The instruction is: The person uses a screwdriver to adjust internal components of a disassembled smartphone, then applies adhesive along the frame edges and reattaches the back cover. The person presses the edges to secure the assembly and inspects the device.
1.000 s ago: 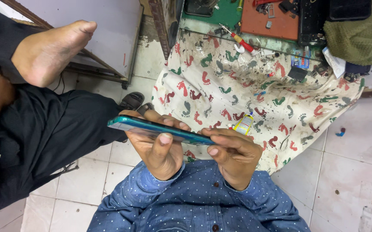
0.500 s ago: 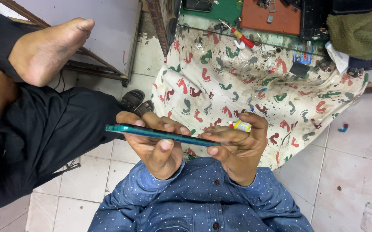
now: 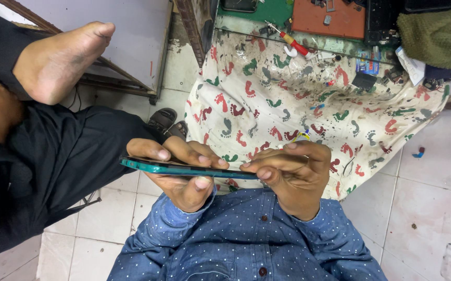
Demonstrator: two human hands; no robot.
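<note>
Head view, looking straight down over the lap.

Both hands hold a teal phone (image 3: 183, 168), seen edge-on and roughly level, above the lap and the near edge of a footprint-patterned cloth (image 3: 288, 99). The left hand (image 3: 181, 174) wraps the phone's left and middle part: fingers curled over the top, thumb pressed up from beneath. The right hand (image 3: 295, 174) closes on the phone's right end, fingertips bunched and pressed to the edge as if pinching or prying there. Something small and yellow (image 3: 302, 136) shows just behind the right hand's knuckles; whether it is held or lies on the cloth, I cannot tell.

Progress, as a judgement: the phone looks whole. No gap between back and frame shows, and no loose panel or screen lies beside it, so work at the edge seems barely begun, with any separating left to do.

On the desk at the top: a red-handled screwdriver (image 3: 294, 44), an orange mat (image 3: 329, 18), a green mat (image 3: 259, 11) and small parts too tiny to identify.

Hidden or unclear: the phone's screen and back faces; the contact point under the right fingertips; the desk's far side, cut off by the frame. Another person in black clothing (image 3: 53, 161), with a bare foot (image 3: 59, 60), sits to the left.
</note>
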